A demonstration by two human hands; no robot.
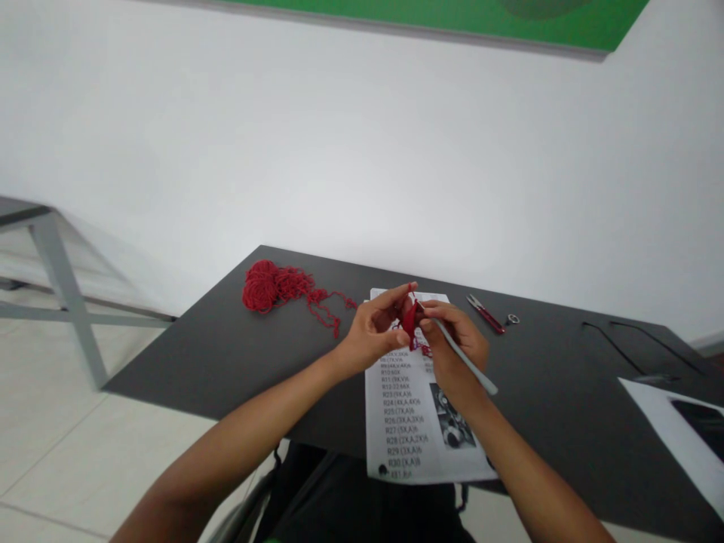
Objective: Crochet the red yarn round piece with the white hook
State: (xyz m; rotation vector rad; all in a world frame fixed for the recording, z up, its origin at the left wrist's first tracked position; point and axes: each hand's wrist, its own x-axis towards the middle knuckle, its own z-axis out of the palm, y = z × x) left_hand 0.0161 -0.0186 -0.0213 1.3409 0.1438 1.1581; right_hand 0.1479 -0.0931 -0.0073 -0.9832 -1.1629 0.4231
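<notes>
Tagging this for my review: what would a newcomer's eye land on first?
Bright red yarn lies heaped on the dark table, at left. Next, a small red piece in the left hand, and a grey hook in the right hand. Beneath lies a printed sheet.

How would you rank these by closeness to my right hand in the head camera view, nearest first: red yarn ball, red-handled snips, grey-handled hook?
1. Grey-handled hook: in your right hand.
2. Red-handled snips: on the table, just beyond it.
3. Red yarn ball: far left, past your left hand.
</notes>
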